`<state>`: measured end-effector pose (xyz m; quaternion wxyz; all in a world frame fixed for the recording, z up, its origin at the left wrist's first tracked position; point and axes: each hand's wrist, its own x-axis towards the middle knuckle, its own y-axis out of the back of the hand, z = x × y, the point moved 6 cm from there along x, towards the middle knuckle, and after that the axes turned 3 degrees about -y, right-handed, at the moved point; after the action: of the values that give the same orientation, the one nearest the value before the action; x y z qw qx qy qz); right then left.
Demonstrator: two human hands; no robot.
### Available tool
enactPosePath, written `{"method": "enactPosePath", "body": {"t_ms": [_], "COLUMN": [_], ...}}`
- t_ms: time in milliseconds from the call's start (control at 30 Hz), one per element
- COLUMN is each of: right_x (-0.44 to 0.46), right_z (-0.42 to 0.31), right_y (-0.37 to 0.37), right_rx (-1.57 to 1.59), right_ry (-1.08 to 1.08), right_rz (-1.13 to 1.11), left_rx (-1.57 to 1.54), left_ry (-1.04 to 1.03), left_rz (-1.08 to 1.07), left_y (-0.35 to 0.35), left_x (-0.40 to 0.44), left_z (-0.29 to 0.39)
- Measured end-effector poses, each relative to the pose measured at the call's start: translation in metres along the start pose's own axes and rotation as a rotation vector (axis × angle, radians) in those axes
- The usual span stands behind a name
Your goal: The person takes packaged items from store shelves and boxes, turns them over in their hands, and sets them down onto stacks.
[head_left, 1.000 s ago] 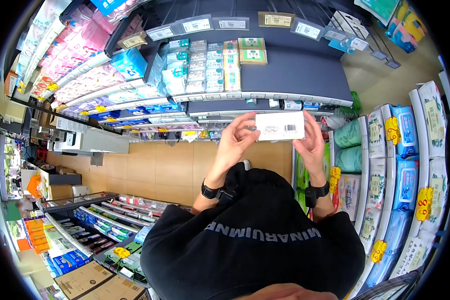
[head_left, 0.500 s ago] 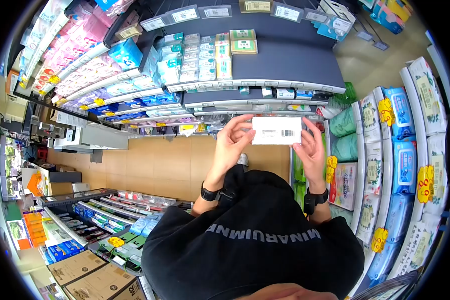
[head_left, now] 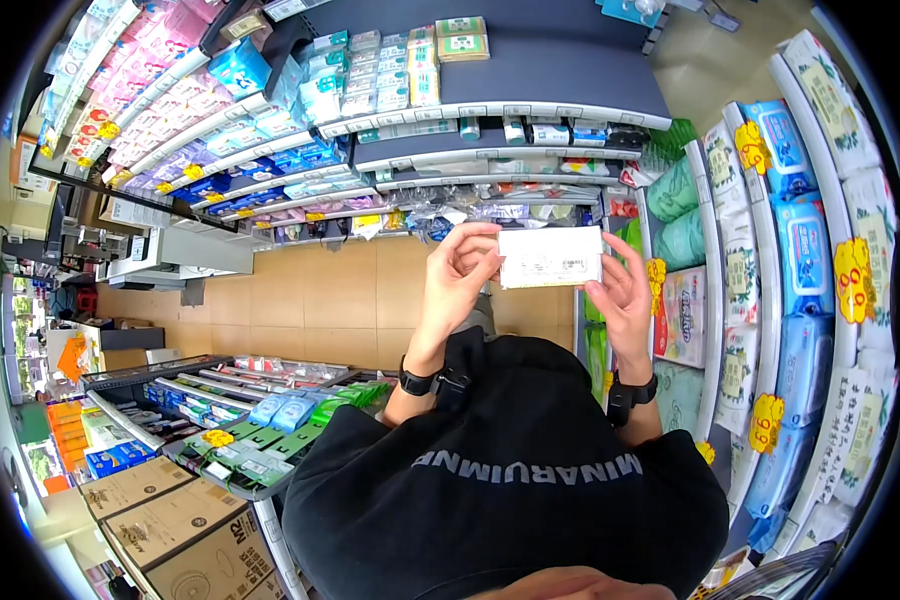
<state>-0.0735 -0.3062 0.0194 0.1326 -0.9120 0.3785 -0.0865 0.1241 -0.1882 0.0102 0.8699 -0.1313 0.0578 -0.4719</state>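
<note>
A small white rectangular pack [head_left: 550,245] with fine print and a barcode is held up in front of my chest. My left hand [head_left: 460,275] pinches its left end between thumb and fingers. On the opposite end, my right hand [head_left: 620,295] grips the edge the same way. The pack's broad printed face points toward me, and its far side is hidden. Black bands circle both wrists.
Ahead, a dark shelf [head_left: 560,75] bears several small packs [head_left: 375,75]. Bagged wipes and tissue packs [head_left: 805,250] line the shelves close on my right. Cardboard boxes [head_left: 185,530] stand at lower left beside a low rack [head_left: 260,445]. Tiled floor [head_left: 330,300] lies between.
The shelves ahead have shifted up and left in view. The pack stays between both hands but is turned slightly, showing different print and a bit of its lower edge.
</note>
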Motion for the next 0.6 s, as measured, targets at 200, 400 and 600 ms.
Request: {"method": "enactPosePath", "body": {"t_ms": [200, 400, 600], "right_x": [-0.043, -0.077, -0.097], "right_z": [0.004, 0.01, 0.014], "right_y": [0.008, 0.011, 0.013], "right_rx": [0.043, 0.049, 0.049], "right_ry": [-0.04, -0.047, -0.056], "right_rz": [0.005, 0.016, 0.051], "left_rx": [0.027, 0.058, 0.056], "left_ry": [0.009, 0.061, 0.113], "left_rz": [0.019, 0.049, -0.01], "left_y": [-0.012, -0.018, -0.026], "left_x": [-0.035, -0.058, -0.062], "left_z": [-0.005, -0.011, -0.015]}}
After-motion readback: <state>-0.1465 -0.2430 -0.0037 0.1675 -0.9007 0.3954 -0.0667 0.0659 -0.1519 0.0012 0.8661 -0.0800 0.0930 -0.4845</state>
